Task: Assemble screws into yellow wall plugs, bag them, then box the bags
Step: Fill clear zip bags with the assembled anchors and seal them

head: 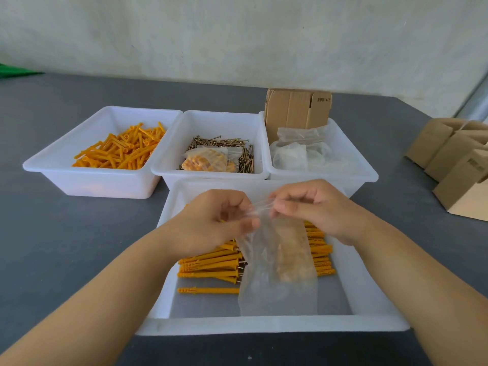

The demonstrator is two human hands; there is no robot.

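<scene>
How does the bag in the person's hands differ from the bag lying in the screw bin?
The held bag hangs upright over the near bin, pinched at its mouth by the left hand and right hand; the bag in the screw bin lies flat on the screws, untouched. The held bag looks empty and limp, while the other bulges with yellow plugs. Both are clear plastic.

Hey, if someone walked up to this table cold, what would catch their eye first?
Probably the two hands, left hand and right hand, pinching the mouth of a clear plastic bag over the nearest white bin of assembled yellow plugs. Behind, at the far left, the bright heap of loose yellow wall plugs stands out.
</scene>
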